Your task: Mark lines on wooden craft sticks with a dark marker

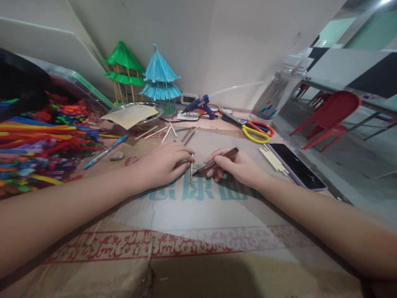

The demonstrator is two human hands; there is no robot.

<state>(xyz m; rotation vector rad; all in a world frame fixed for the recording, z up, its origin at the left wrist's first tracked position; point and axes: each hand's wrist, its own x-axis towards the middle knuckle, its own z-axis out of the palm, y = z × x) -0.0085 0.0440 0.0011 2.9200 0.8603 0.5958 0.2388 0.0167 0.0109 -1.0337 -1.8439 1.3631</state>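
Note:
My left hand [174, 162] presses a thin wooden stick [191, 174] onto the work surface between its fingertips. The lower end of that stick looks brown, its upper end pale. In my right hand [231, 165] is a brown marker pen [217, 160], tilted with its dark tip touching or very near the stick. Just beyond my left hand lie brown sticks [187, 135] and several pale sticks [166, 134]. Both hands rest on a translucent sheet [173, 215] over printed cardboard [93, 273].
Colourful pipe cleaners [34, 153] crowd the left, near a blue pen [105, 151]. Behind stand green [122, 58] and blue [159, 70] model pavilions, a metal bowl [159, 111] and a blue glue gun [198, 105]. Scissors [256, 131], pale sticks [273, 159] and a phone [297, 165] lie right.

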